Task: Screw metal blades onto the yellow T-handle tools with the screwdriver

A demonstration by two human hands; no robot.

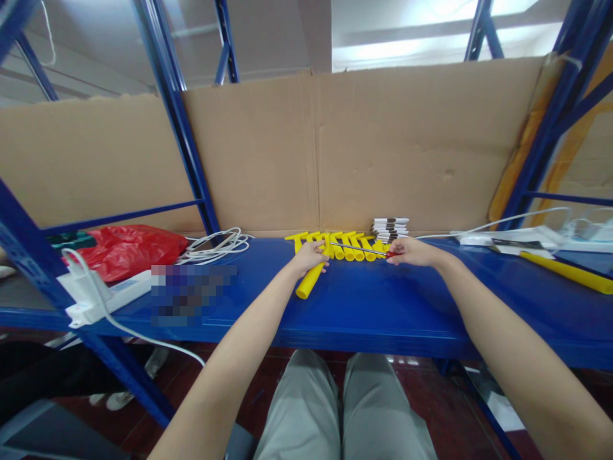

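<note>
My left hand (310, 257) is closed around a yellow plastic tube-shaped handle (310, 282), whose round end points toward me. A screwdriver (357, 248) with a red grip is pinched in my right hand (407, 251). Its long metal shaft runs leftward to the upper part of the held handle; whether the tip sits in a screw is too small to tell. Right behind both hands, a row of several similar yellow handles (355, 253) lies on the blue shelf (373, 303), partly covered by the shaft and my fingers.
A stack of small white-and-dark packets (390, 228) stands behind my right hand. To the left are coiled white cable (223, 245), a red plastic bag (131, 251) and a white power strip (112, 297). A long yellow piece (569, 273) lies far right. Cardboard (383, 147) closes the back.
</note>
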